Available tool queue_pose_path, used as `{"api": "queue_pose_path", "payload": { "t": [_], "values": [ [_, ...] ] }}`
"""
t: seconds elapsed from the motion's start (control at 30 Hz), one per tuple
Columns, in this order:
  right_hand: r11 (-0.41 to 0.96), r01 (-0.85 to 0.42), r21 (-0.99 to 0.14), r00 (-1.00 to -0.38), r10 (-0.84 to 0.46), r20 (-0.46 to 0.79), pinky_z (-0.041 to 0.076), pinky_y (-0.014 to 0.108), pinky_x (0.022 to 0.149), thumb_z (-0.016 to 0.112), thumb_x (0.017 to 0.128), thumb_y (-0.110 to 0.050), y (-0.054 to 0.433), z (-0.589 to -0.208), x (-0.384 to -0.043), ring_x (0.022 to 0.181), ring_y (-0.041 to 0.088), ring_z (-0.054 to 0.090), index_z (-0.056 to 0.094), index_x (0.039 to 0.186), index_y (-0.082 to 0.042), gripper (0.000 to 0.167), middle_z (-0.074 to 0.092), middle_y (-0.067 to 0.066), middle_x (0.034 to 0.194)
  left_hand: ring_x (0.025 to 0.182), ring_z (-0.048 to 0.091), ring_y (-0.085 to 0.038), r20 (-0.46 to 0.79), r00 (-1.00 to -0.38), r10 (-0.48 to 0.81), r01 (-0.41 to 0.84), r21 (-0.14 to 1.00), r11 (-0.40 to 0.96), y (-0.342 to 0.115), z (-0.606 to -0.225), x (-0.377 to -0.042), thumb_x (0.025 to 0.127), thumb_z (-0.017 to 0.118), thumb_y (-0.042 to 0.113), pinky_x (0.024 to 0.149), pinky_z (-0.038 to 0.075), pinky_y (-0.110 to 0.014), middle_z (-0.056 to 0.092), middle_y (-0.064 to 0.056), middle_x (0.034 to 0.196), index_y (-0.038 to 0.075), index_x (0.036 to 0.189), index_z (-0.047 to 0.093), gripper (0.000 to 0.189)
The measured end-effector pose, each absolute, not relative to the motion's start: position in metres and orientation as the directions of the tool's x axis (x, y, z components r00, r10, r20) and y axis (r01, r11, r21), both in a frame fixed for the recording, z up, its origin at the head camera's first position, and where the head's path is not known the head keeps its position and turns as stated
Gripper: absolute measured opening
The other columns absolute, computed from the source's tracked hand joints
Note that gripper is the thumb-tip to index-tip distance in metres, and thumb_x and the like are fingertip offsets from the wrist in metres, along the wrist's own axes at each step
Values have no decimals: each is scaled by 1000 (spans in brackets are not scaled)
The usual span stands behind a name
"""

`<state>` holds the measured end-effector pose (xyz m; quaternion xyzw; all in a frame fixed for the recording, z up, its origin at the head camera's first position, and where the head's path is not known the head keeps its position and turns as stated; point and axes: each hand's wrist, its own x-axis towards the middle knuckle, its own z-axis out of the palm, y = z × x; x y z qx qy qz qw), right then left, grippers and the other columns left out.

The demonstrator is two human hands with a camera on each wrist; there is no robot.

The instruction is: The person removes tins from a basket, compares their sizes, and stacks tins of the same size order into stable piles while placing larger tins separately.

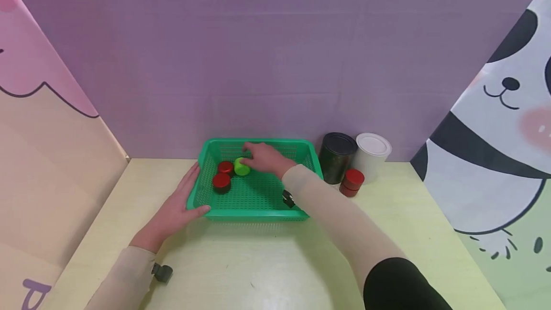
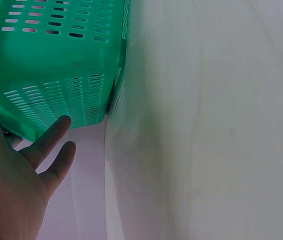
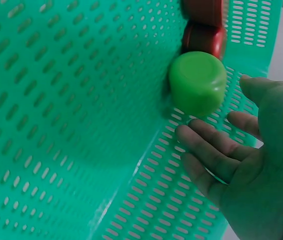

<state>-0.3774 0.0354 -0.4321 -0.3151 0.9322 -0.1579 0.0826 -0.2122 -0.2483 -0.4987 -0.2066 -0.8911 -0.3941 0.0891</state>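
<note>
The left hand [image 1: 176, 208] lies spread along the basket's [image 1: 258, 215] left side, thumb at the near corner; the right hand [image 1: 268, 158] reaches inside, fingers parted, just beside the green piece [image 1: 242, 168] — two red pieces [image 1: 221, 183] sit left of that. Right of the basket, on the surface [image 1: 258, 267] — a black can [image 1: 337, 159], a white can [image 1: 372, 149], a small red tub [image 1: 352, 182].
</note>
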Motion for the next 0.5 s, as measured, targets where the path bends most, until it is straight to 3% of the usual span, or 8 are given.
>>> {"api": "queue_pose_path", "payload": {
  "t": [0.3, 0.5],
  "values": [
    [763, -557, -328, -794, -605, -57, 55, 47, 106, 61, 115, -42, 32, -446, -376, 122, 29, 69, 60, 153, -13, 48, 76, 6, 127, 168, 16, -42, 326, -899, 294, 439, 665, 605, -248, -503, -215, 98, 80, 31, 123, 33, -75, 7, -8, 186, 13, 179, 10, 109],
    [759, -545, -356, -795, -603, -68, 49, 50, 115, 61, 115, -41, 31, -447, -374, 122, 30, 69, 60, 153, -13, 47, 77, 5, 121, 168, 15, -42, 321, -900, 294, 435, 670, 602, -248, -501, -214, 98, 80, 30, 123, 33, -75, 6, -7, 186, 12, 179, 10, 108]
  ]
}}
